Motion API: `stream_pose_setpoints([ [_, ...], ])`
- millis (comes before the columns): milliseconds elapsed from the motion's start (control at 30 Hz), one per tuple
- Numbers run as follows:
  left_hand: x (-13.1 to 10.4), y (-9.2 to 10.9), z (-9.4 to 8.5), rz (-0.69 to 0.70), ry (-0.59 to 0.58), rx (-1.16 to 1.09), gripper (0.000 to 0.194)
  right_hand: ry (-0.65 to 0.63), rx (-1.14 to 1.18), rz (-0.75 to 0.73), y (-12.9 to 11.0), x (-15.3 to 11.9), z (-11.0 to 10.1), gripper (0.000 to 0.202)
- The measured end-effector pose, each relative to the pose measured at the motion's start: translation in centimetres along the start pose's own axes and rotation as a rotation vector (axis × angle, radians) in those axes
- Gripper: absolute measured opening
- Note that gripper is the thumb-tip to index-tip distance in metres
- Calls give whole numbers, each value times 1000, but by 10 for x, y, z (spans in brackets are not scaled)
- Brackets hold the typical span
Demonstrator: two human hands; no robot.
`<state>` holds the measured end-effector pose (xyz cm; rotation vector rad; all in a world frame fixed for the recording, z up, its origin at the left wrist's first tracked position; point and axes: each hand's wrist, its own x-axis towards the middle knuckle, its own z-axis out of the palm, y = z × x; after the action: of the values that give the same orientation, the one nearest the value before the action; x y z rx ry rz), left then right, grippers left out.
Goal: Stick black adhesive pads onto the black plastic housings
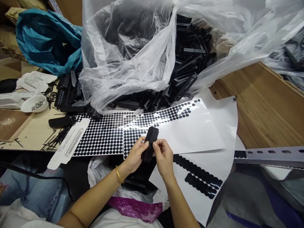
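My left hand, with a gold bangle on its wrist, is closed around a small black oblong plastic case with a ribbed or woven-looking top. The fingers of my right hand are closed, with the thumb and fingertips against the right side of the same case. Whether they also pinch something small there cannot be made out. Just beyond the case lie a sheet of round black stickers and a second, overlapping sticker sheet, whose right part is bare white.
Black plastic parts pile up behind a clear plastic bag. At left are a blue bag, a white bowl of small metal pieces and a flattened printed box. A wooden panel stands at right. Another person's jeans show lower left.
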<state>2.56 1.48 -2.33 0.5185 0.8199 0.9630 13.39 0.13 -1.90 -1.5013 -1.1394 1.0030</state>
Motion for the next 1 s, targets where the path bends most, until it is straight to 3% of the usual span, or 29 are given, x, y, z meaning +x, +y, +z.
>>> stream_pose_setpoints([
  [267,-3,0,2,65,-11,44,24,-2,-216,-131,-4,-1,0,13],
  [433,2,-3,1,12,-45,94,28,116,-387,-242,1,-9,-6,6],
  [633,19,-9,7,-35,-96,-27,24,149,-651,-361,24,-33,-51,8],
  [833,43,-13,16,-48,-135,-49,17,319,-1020,-537,67,-29,-92,20],
  [1000,58,-15,22,-42,-203,-45,13,319,-1043,-569,77,-27,-107,24],
])
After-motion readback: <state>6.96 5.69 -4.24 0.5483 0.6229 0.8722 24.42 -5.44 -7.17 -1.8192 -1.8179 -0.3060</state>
